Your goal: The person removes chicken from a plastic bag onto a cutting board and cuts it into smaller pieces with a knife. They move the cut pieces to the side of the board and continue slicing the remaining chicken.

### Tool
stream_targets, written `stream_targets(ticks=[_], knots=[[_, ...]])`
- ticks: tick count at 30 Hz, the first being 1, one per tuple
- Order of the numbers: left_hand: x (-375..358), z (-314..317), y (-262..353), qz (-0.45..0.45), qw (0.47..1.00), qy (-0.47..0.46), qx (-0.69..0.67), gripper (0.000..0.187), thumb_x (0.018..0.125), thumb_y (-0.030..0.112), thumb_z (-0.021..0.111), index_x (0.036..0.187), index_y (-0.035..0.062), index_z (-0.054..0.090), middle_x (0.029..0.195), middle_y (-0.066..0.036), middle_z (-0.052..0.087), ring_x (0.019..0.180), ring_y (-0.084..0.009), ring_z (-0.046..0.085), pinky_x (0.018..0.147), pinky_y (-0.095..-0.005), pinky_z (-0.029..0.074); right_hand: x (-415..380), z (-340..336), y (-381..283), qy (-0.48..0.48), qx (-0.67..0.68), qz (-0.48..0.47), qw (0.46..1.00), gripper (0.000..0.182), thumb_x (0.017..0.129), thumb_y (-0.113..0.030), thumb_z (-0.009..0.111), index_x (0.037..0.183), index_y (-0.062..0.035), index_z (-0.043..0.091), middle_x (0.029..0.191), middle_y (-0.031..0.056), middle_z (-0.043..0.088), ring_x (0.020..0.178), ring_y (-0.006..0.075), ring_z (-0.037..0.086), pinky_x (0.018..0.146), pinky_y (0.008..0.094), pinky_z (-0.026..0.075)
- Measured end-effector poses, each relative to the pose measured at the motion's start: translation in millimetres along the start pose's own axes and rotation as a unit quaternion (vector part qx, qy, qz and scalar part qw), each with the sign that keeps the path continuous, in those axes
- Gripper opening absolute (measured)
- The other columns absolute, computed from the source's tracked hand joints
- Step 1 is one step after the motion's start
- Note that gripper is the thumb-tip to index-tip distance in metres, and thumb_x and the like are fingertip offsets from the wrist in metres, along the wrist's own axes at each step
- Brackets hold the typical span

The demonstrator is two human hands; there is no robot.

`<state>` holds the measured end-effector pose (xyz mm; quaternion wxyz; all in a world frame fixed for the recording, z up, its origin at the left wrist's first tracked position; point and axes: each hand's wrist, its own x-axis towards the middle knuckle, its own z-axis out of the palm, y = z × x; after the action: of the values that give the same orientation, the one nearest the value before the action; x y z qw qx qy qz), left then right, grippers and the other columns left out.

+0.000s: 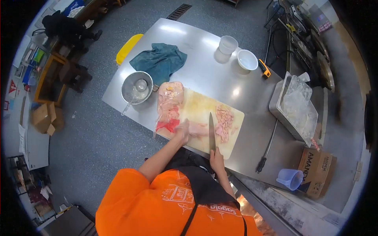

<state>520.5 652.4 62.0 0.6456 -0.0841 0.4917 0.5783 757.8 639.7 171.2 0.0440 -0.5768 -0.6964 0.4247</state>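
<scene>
A large knife (212,131) is in my right hand (216,157), its blade pointing away from me over the pale cutting board (197,103). My left hand (182,130), which looks covered by a clear glove, rests at the left end of a strip of pale meat (197,129); its fingers are too blurred to make out. Right of the blade lies a pile of cut pink pieces (223,124). On the board's left side is a bigger mass of meat (170,96), with red plastic (168,125) by its lower end.
Beyond the board are a teal cloth (160,61), a metal pot (136,87) and two plastic tubs (247,59). A metal tray with plastic bags (295,108) stands at the right, near a blue jug (290,179) and cardboard box (317,173). A person (65,27) is at upper left.
</scene>
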Motion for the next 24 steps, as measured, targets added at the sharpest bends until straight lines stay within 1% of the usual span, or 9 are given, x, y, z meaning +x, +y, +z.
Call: stream_targets(ticks=[4,7,10,12,13,15,16,18,24], knots=[[-37.0,31.8,36.9,-0.001,0.997,0.062,-0.036,0.051,0.106,0.045,0.039,0.132,0.0032,0.049,0.128,-0.016,0.059,0.111,-0.0272,0.062,0.093,-0.0434,0.054,0.8,3.2,5.5,-0.004,-0.011,0.013,1.0,0.031,0.101,-0.028,0.046,0.115,-0.0011,0.05,0.089,0.0348,0.064,0.088,0.0547,0.061,0.077,0.061,0.047],[-86.0,78.2,80.0,0.095,0.974,0.136,0.152,0.033,0.105,0.031,0.046,0.123,0.0068,0.058,0.118,-0.01,0.062,0.097,-0.0219,0.063,0.084,-0.0384,0.053,-2.1,-2.7,5.8,-0.013,-0.012,0.017,1.0,0.029,0.101,-0.028,0.046,0.113,-0.0015,0.05,0.086,0.035,0.064,0.086,0.0553,0.061,0.076,0.0622,0.046],[-98.9,92.8,97.5,0.136,0.928,-0.074,0.338,0.032,0.104,0.034,0.048,0.108,0.0074,0.065,0.102,-0.002,0.07,0.094,-0.0214,0.067,0.078,-0.0363,0.052,-4.7,-9.8,14.8,0.016,-0.05,0.03,0.998,0.028,0.101,-0.027,0.045,0.114,-0.0021,0.049,0.085,0.0349,0.064,0.086,0.0553,0.061,0.075,0.0629,0.045],[-88.7,98.1,85.3,0.345,0.804,-0.132,0.466,0.028,0.102,0.03,0.053,0.094,0.0077,0.067,0.087,-0.003,0.069,0.083,-0.0215,0.068,0.071,-0.0367,0.051,-4.4,-17.1,25.5,0.025,-0.04,0.036,0.998,0.027,0.101,-0.026,0.045,0.113,-0.0026,0.049,0.085,0.0344,0.064,0.084,0.0556,0.061,0.073,0.0627,0.045],[-79.4,91.3,74.7,0.344,0.805,-0.133,0.465,0.028,0.102,0.03,0.053,0.094,0.0077,0.067,0.087,-0.003,0.069,0.083,-0.0215,0.068,0.071,-0.0367,0.051,-4.4,-21.8,29.3,0.042,-0.047,0.033,0.997,0.026,0.101,-0.026,0.045,0.112,-0.0027,0.049,0.084,0.034,0.064,0.084,0.0554,0.061,0.072,0.0623,0.046],[-59.0,70.7,45.2,0.404,0.532,-0.229,0.709,0.018,0.095,0.02,0.058,0.087,0.0064,0.066,0.085,-0.011,0.068,0.083,-0.0261,0.069,0.07,-0.039,0.053,-5.9,-32.5,26.5,0.061,-0.057,0.026,0.996,0.025,0.102,-0.025,0.045,0.109,-0.002,0.049,0.082,0.0332,0.064,0.082,0.0545,0.061,0.07,0.0613,0.046],[-58.5,60.1,35.3,0.402,0.534,-0.229,0.708,0.018,0.095,0.02,0.058,0.087,0.0064,0.066,0.085,-0.011,0.068,0.083,-0.0261,0.069,0.07,-0.039,0.053,-6.5,-35.3,25.0,0.059,-0.058,0.027,0.996,0.025,0.102,-0.025,0.045,0.109,-0.002,0.049,0.082,0.0332,0.064,0.082,0.0545,0.061,0.07,0.0613,0.046],[-66.9,32.4,23.2,0.344,0.342,-0.243,0.84,0.013,0.085,0.017,0.06,0.085,0.0052,0.066,0.086,-0.017,0.065,0.084,-0.032,0.067,0.07,-0.0455,0.053,-7.4,-38.6,24.5,0.077,-0.06,0.033,0.995,0.025,0.102,-0.025,0.044,0.109,-0.001,0.05,0.081,0.0329,0.064,0.081,0.0539,0.062,0.07,0.0611,0.046],[-83.2,-1.1,25.3,0.345,0.4,-0.221,0.82,0.014,0.086,0.016,0.054,0.087,0.0048,0.062,0.087,-0.018,0.062,0.082,-0.0331,0.065,0.072,-0.0471,0.051,-20.2,-20.6,-9.1,0.041,-0.051,0.037,0.997,0.026,0.103,-0.025,0.043,0.109,-0.0004,0.05,0.083,0.0335,0.064,0.082,0.0535,0.062,0.07,0.0605,0.046]])
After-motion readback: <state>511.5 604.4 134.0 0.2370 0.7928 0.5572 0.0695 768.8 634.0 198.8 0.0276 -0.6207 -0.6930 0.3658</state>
